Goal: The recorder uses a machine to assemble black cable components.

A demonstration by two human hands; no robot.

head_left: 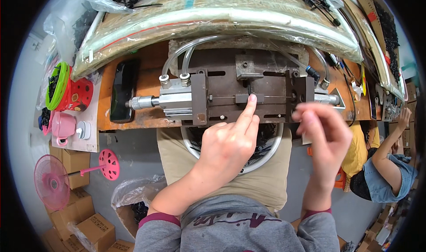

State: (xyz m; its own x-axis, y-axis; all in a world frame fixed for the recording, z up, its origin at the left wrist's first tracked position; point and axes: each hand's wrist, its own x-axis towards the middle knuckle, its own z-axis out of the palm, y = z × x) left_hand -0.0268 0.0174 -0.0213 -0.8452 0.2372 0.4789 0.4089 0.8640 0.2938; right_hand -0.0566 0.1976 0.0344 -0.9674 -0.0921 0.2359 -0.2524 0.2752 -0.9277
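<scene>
A dark metal fixture with end plates is on the bench in front of me. My left hand reaches in from below, its index finger stretched out. That fingertip presses on a small dark block at the fixture's middle; the other fingers are folded and the thumb is hidden. A thin rod runs left and right from this block. My right hand hovers at the fixture's right end plate, fingers curled together in a pinch. Whatever they hold, if anything, is too small or blurred to make out.
Silver air cylinders with clear hoses flank the fixture. A black phone lies left of it. A plastic-covered padded rack spans the back. A white-rimmed basket sits at my lap. Another person works at right.
</scene>
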